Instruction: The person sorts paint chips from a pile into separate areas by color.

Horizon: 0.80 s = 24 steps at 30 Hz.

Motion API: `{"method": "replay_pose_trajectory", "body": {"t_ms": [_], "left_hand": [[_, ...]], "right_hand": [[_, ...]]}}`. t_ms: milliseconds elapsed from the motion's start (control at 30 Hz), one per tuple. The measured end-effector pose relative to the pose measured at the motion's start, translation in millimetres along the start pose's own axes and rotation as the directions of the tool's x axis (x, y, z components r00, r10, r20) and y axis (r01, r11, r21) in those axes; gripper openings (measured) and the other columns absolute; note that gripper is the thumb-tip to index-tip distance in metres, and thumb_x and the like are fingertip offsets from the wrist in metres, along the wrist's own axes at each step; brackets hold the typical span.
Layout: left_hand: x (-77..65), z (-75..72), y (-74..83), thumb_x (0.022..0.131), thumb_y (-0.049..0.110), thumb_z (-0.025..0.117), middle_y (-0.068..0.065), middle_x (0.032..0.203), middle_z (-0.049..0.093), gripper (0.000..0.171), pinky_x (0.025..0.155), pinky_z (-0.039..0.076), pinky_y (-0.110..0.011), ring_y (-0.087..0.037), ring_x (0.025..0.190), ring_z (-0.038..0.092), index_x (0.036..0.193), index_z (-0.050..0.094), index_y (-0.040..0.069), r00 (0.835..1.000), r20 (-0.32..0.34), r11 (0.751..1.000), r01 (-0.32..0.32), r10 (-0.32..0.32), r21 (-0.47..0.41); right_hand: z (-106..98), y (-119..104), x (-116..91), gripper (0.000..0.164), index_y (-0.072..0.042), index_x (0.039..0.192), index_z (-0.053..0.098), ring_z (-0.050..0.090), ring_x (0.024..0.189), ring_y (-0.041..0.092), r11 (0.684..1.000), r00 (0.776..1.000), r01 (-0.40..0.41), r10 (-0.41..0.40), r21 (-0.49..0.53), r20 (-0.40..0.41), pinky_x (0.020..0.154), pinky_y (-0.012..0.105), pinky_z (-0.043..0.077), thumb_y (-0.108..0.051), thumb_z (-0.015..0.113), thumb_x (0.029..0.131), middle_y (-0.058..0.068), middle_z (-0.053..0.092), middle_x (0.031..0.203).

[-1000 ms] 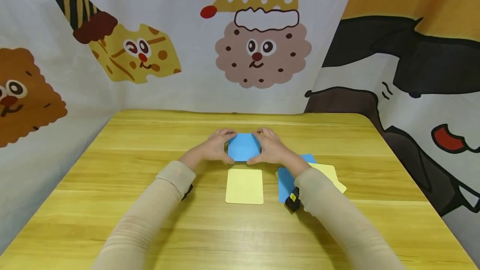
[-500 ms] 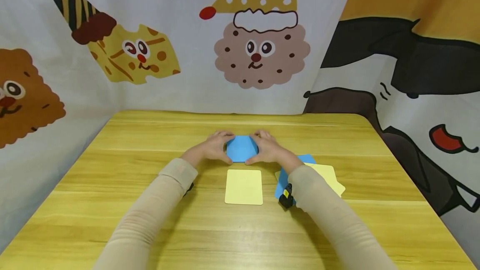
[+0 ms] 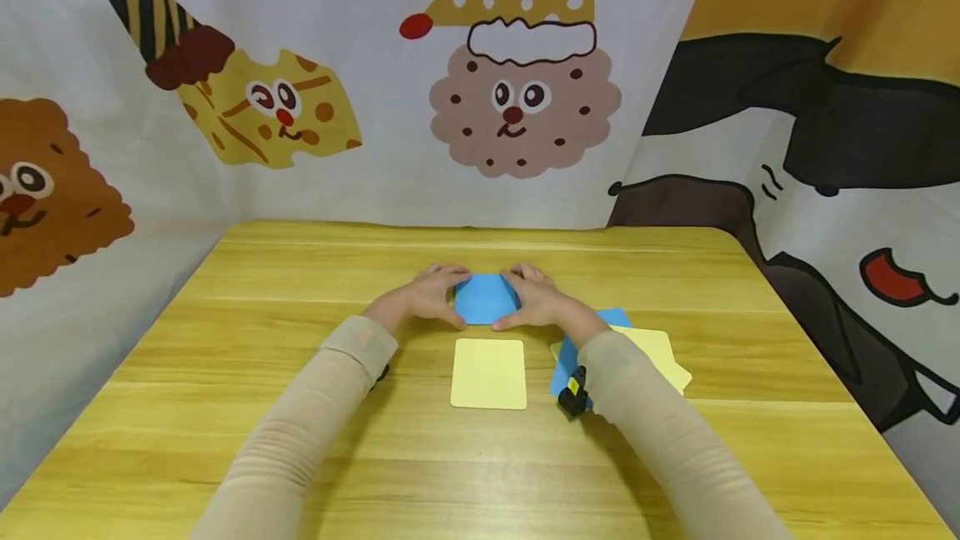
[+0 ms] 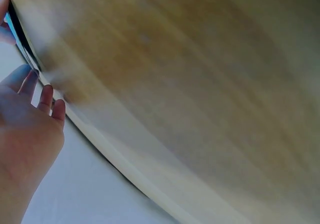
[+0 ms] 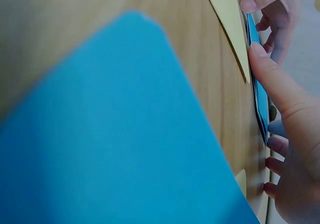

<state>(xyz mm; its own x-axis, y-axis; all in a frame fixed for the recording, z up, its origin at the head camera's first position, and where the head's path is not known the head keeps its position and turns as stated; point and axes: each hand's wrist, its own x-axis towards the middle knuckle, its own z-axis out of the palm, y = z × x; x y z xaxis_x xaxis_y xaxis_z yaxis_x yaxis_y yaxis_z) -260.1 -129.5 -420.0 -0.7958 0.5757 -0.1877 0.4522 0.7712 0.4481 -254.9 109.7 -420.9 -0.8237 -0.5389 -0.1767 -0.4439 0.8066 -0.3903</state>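
A square blue card [image 3: 486, 300] is held between both hands, beyond the middle of the table. My left hand [image 3: 431, 294] holds its left side, thumb at the near corner and fingers at the far one. On the opposite side my right hand [image 3: 537, 298] grips it the same way. Seen edge-on in the right wrist view, the blue card [image 5: 262, 103] lies low over the table, a dark line beneath it. Just nearer to me, a yellow card [image 3: 489, 373] with rounded corners lies flat. The left wrist view shows the left hand [image 4: 30, 129] at the table's edge.
Right of the yellow card lies a loose pile with a blue card [image 3: 567, 365] and a yellow card [image 3: 654, 348], partly under my right forearm. A pile card, a blue sheet [image 5: 115, 129], fills much of the right wrist view. A printed curtain [image 3: 375, 190] hangs behind the table.
Both hands have come slightly towards me and lower with the blue card. My right forearm has shifted a little left over the pile.
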Motion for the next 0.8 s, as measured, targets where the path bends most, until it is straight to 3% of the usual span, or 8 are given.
{"method": "replay_pose_trajectory", "body": {"t_ms": [167,400,633,800], "left_hand": [[-0.9,0.7,0.6,0.073,0.045,0.08,-0.008,0.156,0.021,0.101,0.109,0.017,-0.055,-0.037,0.139,0.016,0.152,0.027,0.009,1.0,-0.011,1.0,0.003,-0.003,-0.005],[-6.5,-0.2,4.3,0.071,0.044,0.082,-0.008,0.156,0.019,0.105,0.108,0.011,-0.06,-0.044,0.14,0.008,0.152,0.026,0.008,0.999,-0.048,0.996,-0.003,-0.001,-0.086],[-14.4,-2.0,9.9,0.073,0.047,0.081,-0.011,0.156,0.02,0.105,0.108,0.012,-0.06,-0.041,0.14,0.011,0.152,0.024,0.007,0.994,-0.094,0.993,-0.064,0.055,-0.103],[-21.9,-3.2,18.5,0.072,0.047,0.081,-0.013,0.156,0.02,0.107,0.109,0.011,-0.059,-0.038,0.141,0.011,0.152,0.024,0.006,0.987,-0.124,0.986,-0.115,0.1,-0.12]], "right_hand": [[-1.6,3.1,-1.5,0.111,-0.006,0.153,0.02,0.02,0.137,0.035,1.0,1.0,0.0,0.0,0.016,0.006,0.109,0.054,0.018,-0.062,0.073,0.073,0.017,0.021,0.151],[-6.1,5.6,-10.6,0.113,-0.004,0.152,0.019,0.017,0.139,0.035,0.998,0.999,0.028,-0.027,0.051,-0.035,0.108,0.056,0.017,-0.061,0.074,0.072,0.018,0.018,0.153],[-13.0,4.2,-27.8,0.111,-0.002,0.152,0.021,0.016,0.138,0.039,0.989,0.994,0.057,-0.043,0.134,-0.101,0.105,0.062,0.019,-0.058,0.076,0.073,0.02,0.017,0.153],[-17.5,2.4,-44.6,0.11,-0.005,0.153,0.019,0.015,0.139,0.039,0.989,0.988,0.062,-0.042,0.134,-0.145,0.105,0.062,0.018,-0.058,0.075,0.074,0.018,0.015,0.154]]}}
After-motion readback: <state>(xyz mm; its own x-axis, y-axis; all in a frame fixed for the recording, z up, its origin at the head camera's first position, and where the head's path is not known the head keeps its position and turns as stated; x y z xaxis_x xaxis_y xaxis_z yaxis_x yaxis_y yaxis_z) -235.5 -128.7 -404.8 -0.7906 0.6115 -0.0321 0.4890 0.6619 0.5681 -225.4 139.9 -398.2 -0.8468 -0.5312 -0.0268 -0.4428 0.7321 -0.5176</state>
